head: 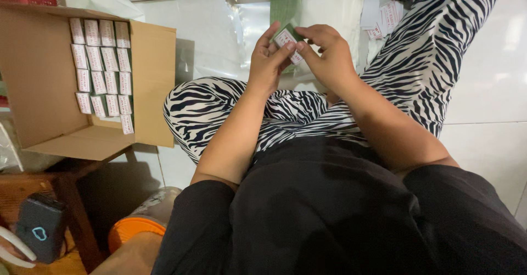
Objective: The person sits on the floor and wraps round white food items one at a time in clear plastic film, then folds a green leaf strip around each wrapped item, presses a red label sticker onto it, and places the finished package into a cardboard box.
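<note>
We hold a small packet between both hands, left hand and right hand pinched on it above our lap. Its long axis runs diagonally, upper left to lower right. A loose pinch could drop it to the floor, far from the box.

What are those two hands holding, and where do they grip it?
Both hands hold one small white and green packet. The left hand pinches its lower left edge and the right hand its right edge, with thumbs and fingertips.
</note>
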Motion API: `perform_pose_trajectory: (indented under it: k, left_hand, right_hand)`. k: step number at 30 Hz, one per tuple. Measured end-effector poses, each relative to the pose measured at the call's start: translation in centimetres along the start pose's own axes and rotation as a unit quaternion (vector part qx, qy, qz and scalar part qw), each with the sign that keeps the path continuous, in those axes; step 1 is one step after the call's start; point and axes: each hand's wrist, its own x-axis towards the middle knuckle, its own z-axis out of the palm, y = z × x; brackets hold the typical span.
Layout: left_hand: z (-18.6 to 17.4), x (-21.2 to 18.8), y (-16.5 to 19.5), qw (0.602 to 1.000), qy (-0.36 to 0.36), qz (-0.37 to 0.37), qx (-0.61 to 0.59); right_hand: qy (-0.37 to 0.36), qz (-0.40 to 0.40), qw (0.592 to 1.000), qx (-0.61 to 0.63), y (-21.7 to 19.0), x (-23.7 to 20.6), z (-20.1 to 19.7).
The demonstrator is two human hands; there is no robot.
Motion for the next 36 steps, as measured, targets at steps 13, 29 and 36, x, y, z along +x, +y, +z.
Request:
perform_pose_trajectory:
  k: [13, 29, 36]
  left_hand:
    - [3.3, -2.5, -3.0, 0.981, -0.044, 0.074, 0.176]
    - [8.1, -5.0, -1.6, 0.981, -0.005, 0.011, 0.196]
    - [10.9, -7.6, 0.4, 0.912, -0.073, 0.158, 0.371]
  right_hand:
    - [0.027, 0.027, 0.967, 0.251, 5.0, -2.1, 1.6]
    - [-0.071, 0.084, 0.914, 0.389, 2.0, -4.9, -4.3]
    - [-0.043, 0.147, 0.869, 0.471, 0.8, -5.8, -5.9]
